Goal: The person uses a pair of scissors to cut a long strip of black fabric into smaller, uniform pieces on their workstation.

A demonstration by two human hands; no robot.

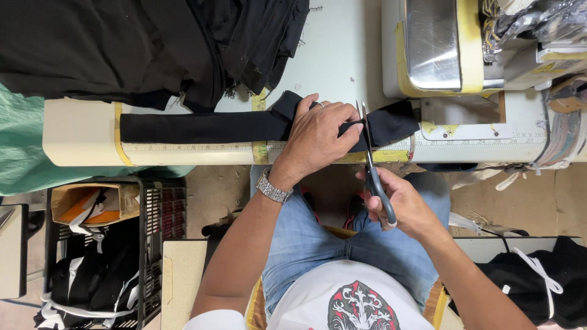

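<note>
- Along the near edge of the bench [342,61] we see a long black fabric strip [195,127] lying flat over a measuring tape [195,147] fixed to that edge.
- Our left hand [318,137] presses down on the strip, fingers spread and flat, thumb tip at the spot where the blades meet the cloth.
- Our right hand [400,205] sits just off the near edge, below the strip, closed around the grey handles of the scissors [370,165].
- The scissor blades point away from us across the strip, slightly parted, with the cloth between them, just right of the left hand.
- A short end of the strip lies right of the blades, beside the sewing machine [440,46].
- A heap of black cloth [153,46] covers the far left corner.
</note>
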